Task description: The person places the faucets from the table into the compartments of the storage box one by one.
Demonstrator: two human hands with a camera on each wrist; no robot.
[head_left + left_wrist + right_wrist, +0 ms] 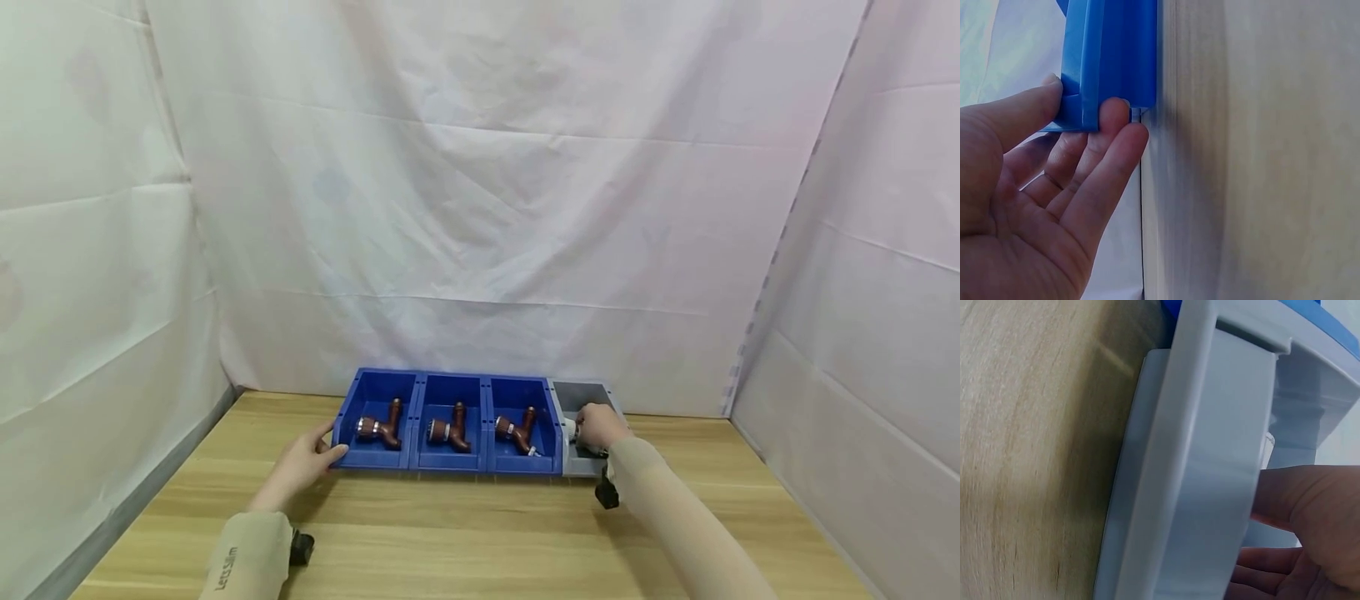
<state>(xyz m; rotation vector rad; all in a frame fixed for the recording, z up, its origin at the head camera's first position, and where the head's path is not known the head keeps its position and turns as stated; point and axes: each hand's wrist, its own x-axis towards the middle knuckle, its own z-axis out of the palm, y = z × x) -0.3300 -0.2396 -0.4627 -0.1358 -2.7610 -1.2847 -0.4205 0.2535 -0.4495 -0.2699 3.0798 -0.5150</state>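
Note:
Three blue bins stand joined in a row with a grey bin at the right end. My left hand pinches the front left corner of the leftmost blue bin, its thumb on one side and fingertips on the other. Down inside the grey bin, my right hand has its fingers curled at a white ribbed fitting; the grey wall hides the fingertips in the right wrist view. Each blue bin holds a brown branched pipe fitting with a ribbed end: left, middle and right.
The bins stand on a wood-grain table, near its back edge. White cloth hangs behind them and on both sides. A small white tag lies by the right-hand brown fitting.

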